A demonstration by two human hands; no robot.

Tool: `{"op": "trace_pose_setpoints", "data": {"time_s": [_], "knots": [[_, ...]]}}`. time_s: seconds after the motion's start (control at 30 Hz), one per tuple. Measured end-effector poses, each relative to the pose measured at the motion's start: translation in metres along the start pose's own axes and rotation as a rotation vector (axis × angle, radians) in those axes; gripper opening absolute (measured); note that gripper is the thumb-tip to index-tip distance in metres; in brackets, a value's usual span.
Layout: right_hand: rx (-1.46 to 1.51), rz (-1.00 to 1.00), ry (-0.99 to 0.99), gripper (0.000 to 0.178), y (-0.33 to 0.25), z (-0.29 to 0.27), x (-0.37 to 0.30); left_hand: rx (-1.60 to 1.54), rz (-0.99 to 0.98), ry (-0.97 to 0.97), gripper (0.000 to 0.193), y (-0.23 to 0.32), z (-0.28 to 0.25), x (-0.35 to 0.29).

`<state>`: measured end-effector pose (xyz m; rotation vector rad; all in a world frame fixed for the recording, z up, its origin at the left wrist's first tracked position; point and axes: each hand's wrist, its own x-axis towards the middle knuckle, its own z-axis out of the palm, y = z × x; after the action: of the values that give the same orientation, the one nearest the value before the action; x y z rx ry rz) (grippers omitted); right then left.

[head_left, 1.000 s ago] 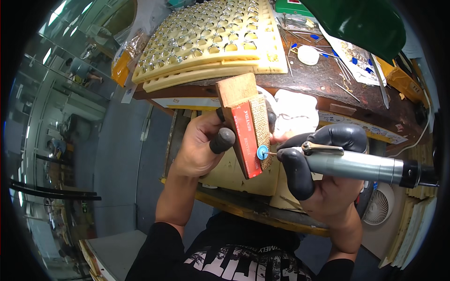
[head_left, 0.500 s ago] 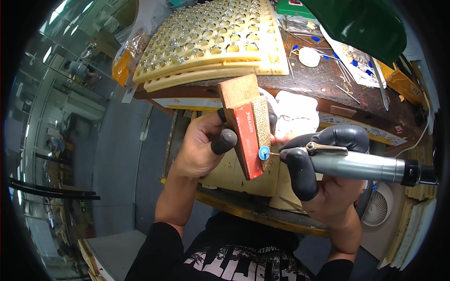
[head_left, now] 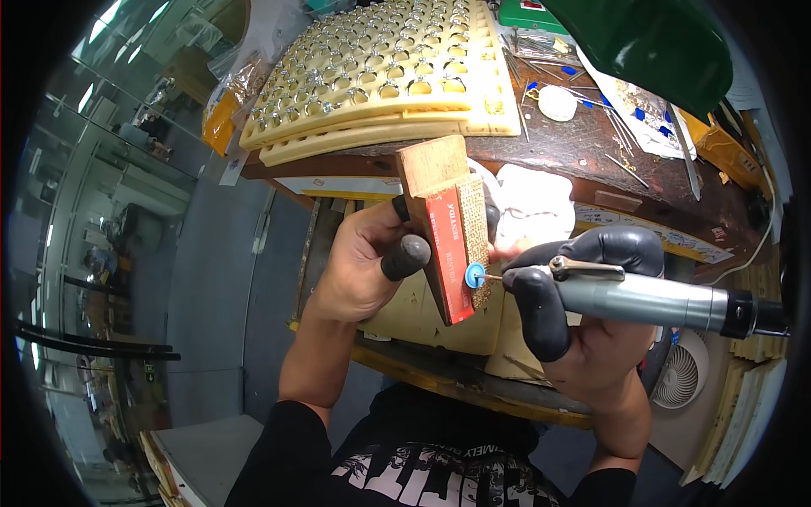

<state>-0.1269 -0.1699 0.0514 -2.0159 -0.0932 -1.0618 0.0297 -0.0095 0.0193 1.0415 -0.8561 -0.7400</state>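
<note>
A wooden block (head_left: 433,166) stands tilted in my left hand (head_left: 359,266), whose fingers wrap around it; the thumb wears a black finger cot. Along its sides run a red strip (head_left: 444,245) with print and a rough, tan, grainy strip (head_left: 475,221). My right hand (head_left: 547,317), also in black finger cots, grips a silver rotary handpiece (head_left: 650,297) like a pen. On the handpiece's thin shank sits a small blue disc (head_left: 475,275), which appears to touch the block near the grainy strip's lower end. The block hides some left fingers.
Beyond the block, yellow foam trays (head_left: 380,118) hold many silver rings on the wooden bench (head_left: 591,173). Thin tools, a round white piece (head_left: 557,103) and a white cloth (head_left: 534,207) lie to the right. A green lamp shade (head_left: 650,51) overhangs; a fan (head_left: 683,372) stands lower right.
The block and disc have barely shifted; both hands keep their holds. In the left background, a distant person has changed position.
</note>
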Motion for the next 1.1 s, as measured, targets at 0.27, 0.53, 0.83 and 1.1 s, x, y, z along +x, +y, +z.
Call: {"op": "trace_pose_setpoints", "data": {"time_s": [0.27, 0.53, 0.83, 1.1], "knots": [[0.009, 0.028, -0.039, 0.004, -0.006, -0.002, 0.003, 0.012, -0.013, -0.013, 0.058, 0.001, 0.0, 0.001], [-0.046, 0.023, -0.088, 0.005, -0.004, -0.003, 0.002, 0.107, -0.066, 0.032, 0.083, 0.002, -0.001, -0.001], [-0.01, -0.055, -0.101, 0.001, 0.002, -0.005, 0.0, 0.102, -0.05, -0.042, 0.086, 0.003, 0.001, 0.005], [0.004, -0.018, -0.069, 0.001, 0.004, -0.003, -0.003, 0.068, -0.025, -0.053, 0.084, 0.002, 0.002, 0.005]]}}
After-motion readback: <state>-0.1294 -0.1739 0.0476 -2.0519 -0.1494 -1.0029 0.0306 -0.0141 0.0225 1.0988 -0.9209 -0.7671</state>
